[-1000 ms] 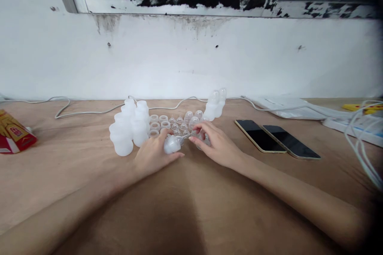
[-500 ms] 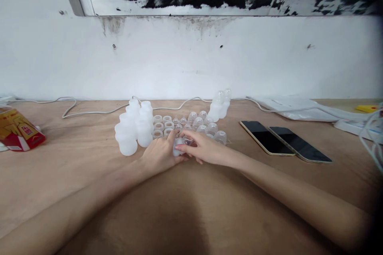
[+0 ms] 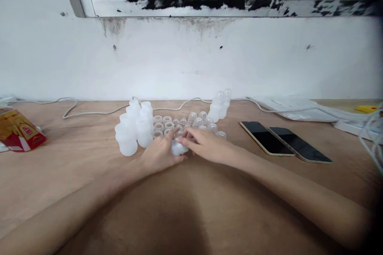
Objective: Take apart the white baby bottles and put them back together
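Observation:
My left hand (image 3: 160, 153) is wrapped round a small white translucent bottle (image 3: 178, 149), thumb and fingers on its sides. Against the top of this bottle, my right hand (image 3: 206, 143) has its thumb and fingers curled together; what is between them is hidden. Behind the hands stand rows of clear nipples (image 3: 183, 121), partly covered by my fingers. White screw rings (image 3: 158, 126) lie in rows to their left, and clear domed caps (image 3: 198, 122) to their right. Several white bottles (image 3: 128, 143) form a group left of the rings.
Bottles with clear caps (image 3: 220, 105) stand at the back right. Two phones (image 3: 263, 137) lie right of the caps. A red and yellow packet (image 3: 22, 129) is at the far left. A white cable (image 3: 179, 105) runs along the wall, and a plastic bag (image 3: 295, 109) lies back right.
My right thumb has moved up from the bottle's side to its top, and the right fingers have drawn in. The bottle in my left hand has tilted, showing more of itself.

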Demonstrator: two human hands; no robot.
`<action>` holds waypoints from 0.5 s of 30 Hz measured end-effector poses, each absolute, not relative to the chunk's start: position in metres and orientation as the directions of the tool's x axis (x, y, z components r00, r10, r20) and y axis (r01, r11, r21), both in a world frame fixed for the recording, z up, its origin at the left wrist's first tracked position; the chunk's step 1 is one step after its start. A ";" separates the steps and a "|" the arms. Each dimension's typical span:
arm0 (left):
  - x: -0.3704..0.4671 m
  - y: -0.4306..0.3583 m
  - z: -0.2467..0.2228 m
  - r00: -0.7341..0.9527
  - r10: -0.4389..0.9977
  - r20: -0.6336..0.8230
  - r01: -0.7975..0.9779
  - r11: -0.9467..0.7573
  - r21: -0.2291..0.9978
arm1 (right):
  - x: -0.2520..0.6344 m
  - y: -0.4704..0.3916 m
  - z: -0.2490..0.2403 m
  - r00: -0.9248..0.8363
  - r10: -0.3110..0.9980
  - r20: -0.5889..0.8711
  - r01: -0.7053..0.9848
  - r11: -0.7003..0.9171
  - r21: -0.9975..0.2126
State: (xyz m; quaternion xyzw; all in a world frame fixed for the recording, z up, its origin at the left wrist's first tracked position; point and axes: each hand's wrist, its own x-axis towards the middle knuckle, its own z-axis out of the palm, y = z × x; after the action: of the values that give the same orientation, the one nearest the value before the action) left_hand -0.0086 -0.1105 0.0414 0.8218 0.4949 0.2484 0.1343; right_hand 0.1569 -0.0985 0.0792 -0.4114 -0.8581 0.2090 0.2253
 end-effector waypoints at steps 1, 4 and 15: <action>-0.008 -0.111 0.041 0.392 0.878 0.274 0.745 -0.478 0.465 | 0.157 -0.099 0.078 -0.566 0.818 0.103 0.649 0.518 -0.557; -0.008 -0.112 0.041 0.426 0.864 0.269 0.733 -0.504 0.457 | 0.160 -0.100 0.080 -0.661 0.749 -0.053 0.612 0.496 -0.617; -0.006 -0.115 0.043 0.431 0.862 0.267 0.751 -0.507 0.424 | 0.164 -0.098 0.081 -0.646 0.760 -0.071 0.618 0.467 -0.633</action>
State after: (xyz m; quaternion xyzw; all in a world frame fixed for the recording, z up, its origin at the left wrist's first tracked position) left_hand -0.0061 -0.1150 0.0433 0.8373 0.4814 0.2292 0.1211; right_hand 0.1636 -0.0981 0.0807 -0.4057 -0.8491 0.3195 0.1110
